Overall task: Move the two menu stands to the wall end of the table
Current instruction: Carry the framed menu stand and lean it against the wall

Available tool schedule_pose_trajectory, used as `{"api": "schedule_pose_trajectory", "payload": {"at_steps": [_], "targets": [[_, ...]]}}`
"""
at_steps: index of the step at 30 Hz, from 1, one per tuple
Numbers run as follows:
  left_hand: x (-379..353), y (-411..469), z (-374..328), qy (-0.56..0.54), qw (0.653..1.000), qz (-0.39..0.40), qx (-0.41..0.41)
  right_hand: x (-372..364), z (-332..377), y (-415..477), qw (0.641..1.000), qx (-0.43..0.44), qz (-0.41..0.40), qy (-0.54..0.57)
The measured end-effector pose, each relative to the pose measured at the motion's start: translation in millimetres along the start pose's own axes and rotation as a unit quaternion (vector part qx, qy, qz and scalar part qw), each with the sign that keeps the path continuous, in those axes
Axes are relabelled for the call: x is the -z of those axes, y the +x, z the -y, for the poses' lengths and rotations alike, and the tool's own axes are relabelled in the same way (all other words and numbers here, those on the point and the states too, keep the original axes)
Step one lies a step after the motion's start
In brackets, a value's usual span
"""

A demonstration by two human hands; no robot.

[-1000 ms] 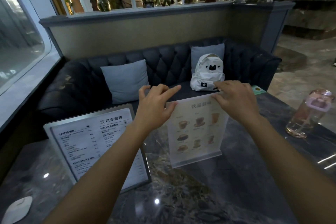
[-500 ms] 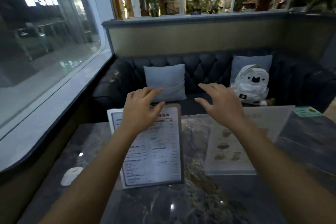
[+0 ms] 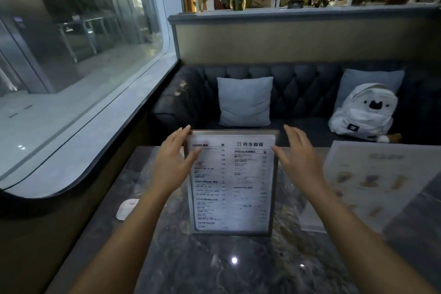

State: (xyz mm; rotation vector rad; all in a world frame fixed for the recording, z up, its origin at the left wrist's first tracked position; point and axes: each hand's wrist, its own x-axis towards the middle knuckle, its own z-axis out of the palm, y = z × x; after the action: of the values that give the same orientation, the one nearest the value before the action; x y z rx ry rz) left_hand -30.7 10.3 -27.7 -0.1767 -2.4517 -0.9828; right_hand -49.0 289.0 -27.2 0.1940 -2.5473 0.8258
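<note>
A text menu stand [image 3: 232,184] in a dark frame stands upright on the marble table [image 3: 214,267], facing me. My left hand [image 3: 170,166] is at its upper left edge, fingers stretched out and thumb over the front of the frame. My right hand [image 3: 299,159] is spread just off its upper right edge, thumb tip touching the frame. Neither hand has closed around it. A clear acrylic picture menu stand [image 3: 372,186] with drink photos stands to the right, with no hand on it.
A small white object [image 3: 127,209] lies on the table near the left edge. The window wall and sill [image 3: 78,150] run along the left. Behind the table is a dark sofa with a grey cushion [image 3: 244,101] and a white backpack [image 3: 365,112].
Both hands left the picture menu stand and moved left to either side of the text menu stand. My view swung left toward the window.
</note>
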Motion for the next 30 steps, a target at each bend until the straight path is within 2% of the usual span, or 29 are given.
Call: {"api": "schedule_pose_trajectory", "payload": {"at_steps": [5, 9, 15, 21, 26, 30], "targets": [[-18.4, -28.0, 21.0, -0.156, 0.979, 0.001, 0.131, -31.1, -16.0, -31.1, 0.982, -0.153, 0.063, 0.09], [-34.3, -45.5, 36.6, -0.25, 0.948, 0.019, 0.196, -46.9, -18.0, -56.0, 0.954, -0.204, 0.101, 0.197], [-49.7, -76.2, 60.4, -0.254, 0.943, 0.051, 0.21, -62.3, -14.7, -79.2, 0.93, -0.219, 0.093, 0.28], [-52.1, -80.4, 68.2, -0.267, 0.939, 0.059, 0.207, -68.0, -23.8, -79.1, 0.934, -0.233, 0.082, 0.259], [-51.9, -68.7, 66.3, -0.221, 0.952, 0.055, 0.206, -68.4, -25.6, -73.6, 0.929, -0.243, 0.095, 0.263], [-48.4, -62.2, 70.4, -0.186, 0.957, 0.093, 0.202, -68.1, -25.9, -72.0, 0.923, -0.251, 0.096, 0.275]]}}
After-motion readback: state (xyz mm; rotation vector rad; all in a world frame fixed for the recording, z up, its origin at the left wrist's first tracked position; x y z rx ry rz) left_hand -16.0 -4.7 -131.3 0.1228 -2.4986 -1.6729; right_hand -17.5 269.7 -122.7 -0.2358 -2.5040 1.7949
